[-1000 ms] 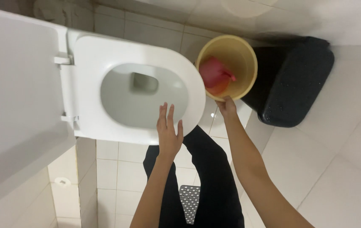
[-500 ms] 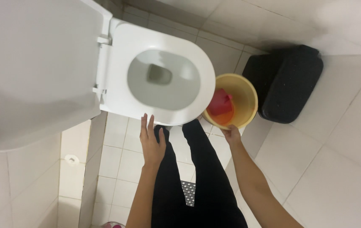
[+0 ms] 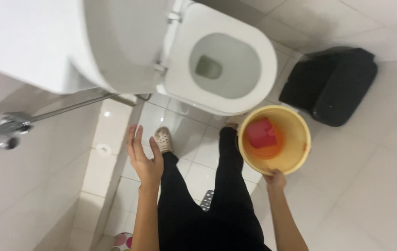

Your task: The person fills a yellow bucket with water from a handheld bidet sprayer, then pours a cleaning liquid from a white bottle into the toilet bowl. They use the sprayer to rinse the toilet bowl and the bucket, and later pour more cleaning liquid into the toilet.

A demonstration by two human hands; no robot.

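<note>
A yellow bucket (image 3: pixel 296 153) is lifted off the tiled floor beside the white toilet (image 3: pixel 263 69). My right hand (image 3: pixel 275 178) grips its near rim. Inside it lie a red block-shaped item (image 3: pixel 260 131) and an orange round piece (image 3: pixel 272 148). My left hand (image 3: pixel 143 155) hovers open, fingers spread, above the floor to the left of my legs, holding nothing. The toilet seat is down and its lid (image 3: pixel 110 42) stands raised. My black trouser legs and a pale shoe (image 3: pixel 163 138) show below.
A black bin (image 3: pixel 333 86) stands on the floor right of the toilet. A chrome spray hose and fitting (image 3: pixel 8 128) hang on the left wall. A small floor drain (image 3: pixel 103 149) sits near the wall.
My right hand has lifted the bucket and brought it nearer to me. My left hand has come off the toilet seat and drawn back to the left. The view has swung left.
</note>
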